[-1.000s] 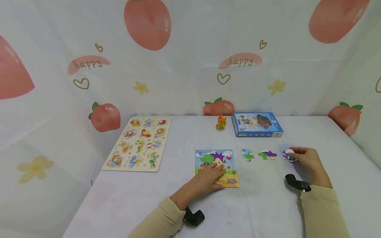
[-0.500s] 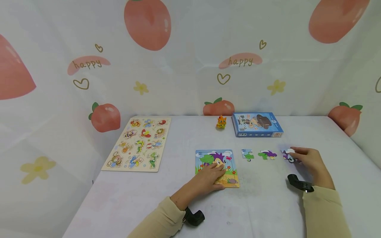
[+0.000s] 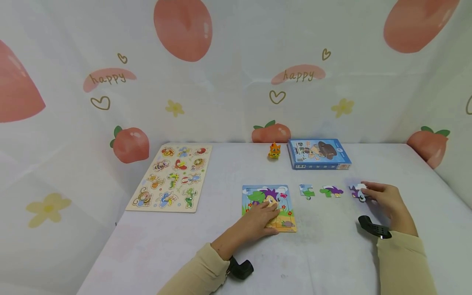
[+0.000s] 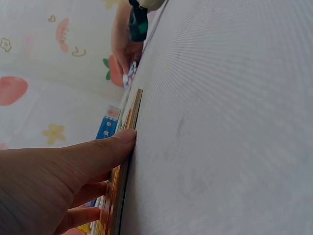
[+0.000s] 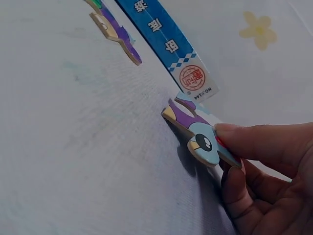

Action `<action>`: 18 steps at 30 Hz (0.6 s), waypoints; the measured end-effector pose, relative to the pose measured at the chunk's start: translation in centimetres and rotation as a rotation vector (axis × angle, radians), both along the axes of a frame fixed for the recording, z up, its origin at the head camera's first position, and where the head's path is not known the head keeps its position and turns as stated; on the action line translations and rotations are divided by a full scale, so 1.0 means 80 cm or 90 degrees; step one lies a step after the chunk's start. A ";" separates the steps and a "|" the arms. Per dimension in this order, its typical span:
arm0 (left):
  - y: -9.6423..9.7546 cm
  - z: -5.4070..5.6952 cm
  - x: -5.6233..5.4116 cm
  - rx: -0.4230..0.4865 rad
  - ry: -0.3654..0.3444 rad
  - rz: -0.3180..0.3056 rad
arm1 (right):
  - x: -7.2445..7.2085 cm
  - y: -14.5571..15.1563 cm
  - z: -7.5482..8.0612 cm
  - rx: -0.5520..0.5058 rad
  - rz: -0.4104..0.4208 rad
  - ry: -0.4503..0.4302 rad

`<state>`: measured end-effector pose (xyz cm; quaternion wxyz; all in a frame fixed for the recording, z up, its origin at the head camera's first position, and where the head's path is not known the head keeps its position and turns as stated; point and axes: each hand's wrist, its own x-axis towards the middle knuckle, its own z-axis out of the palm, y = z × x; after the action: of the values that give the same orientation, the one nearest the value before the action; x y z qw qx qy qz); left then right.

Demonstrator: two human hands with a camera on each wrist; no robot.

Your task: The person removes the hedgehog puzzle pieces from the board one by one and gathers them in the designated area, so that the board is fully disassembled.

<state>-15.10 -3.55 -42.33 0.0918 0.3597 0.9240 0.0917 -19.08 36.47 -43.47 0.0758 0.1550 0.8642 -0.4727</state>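
Observation:
My right hand (image 3: 387,205) pinches a jigsaw piece (image 5: 200,132) between thumb and fingers. The piece is blue and purple with a printed eye, and it tilts just above the cloth in the right wrist view. To its left in the head view lie a green-and-purple piece (image 3: 332,191) and a blue-and-green piece (image 3: 307,191). My left hand (image 3: 256,221) rests on a square picture puzzle (image 3: 285,209) of a purple-haired cartoon animal, covering its lower left. In the left wrist view the thumb touches the edge of the puzzle board (image 4: 128,166).
A wooden peg puzzle board (image 3: 173,176) with insect and animal shapes lies at the left. Along the back stand a small orange toy figure (image 3: 274,151) and a blue box (image 3: 318,155), behind the loose pieces. A printed cloth backdrop (image 3: 228,90) hangs behind the table.
My right hand has drifted slightly to the right, and the piece in it has turned a little, showing more of its surface. The left hand stays on the puzzle.

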 end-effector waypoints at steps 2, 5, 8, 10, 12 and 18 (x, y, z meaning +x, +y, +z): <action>0.000 0.000 0.000 -0.001 -0.001 0.001 | 0.000 0.000 0.000 0.006 0.004 -0.001; 0.001 -0.001 -0.001 -0.002 -0.002 0.001 | 0.000 0.000 0.000 0.013 0.007 -0.003; 0.001 -0.001 -0.001 0.000 -0.001 0.001 | 0.000 -0.001 -0.001 0.025 0.012 -0.001; 0.001 -0.001 -0.001 0.003 0.001 -0.001 | 0.000 -0.002 -0.001 0.032 0.014 0.002; 0.001 0.000 0.000 0.006 0.001 -0.002 | -0.001 -0.003 -0.001 0.045 0.012 0.002; 0.000 0.002 0.001 0.007 -0.002 -0.004 | -0.001 -0.010 0.000 0.107 0.037 0.024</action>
<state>-15.01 -3.52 -42.21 0.0916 0.3627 0.9223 0.0976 -19.19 35.68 -43.51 0.0599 0.1264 0.9062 -0.3990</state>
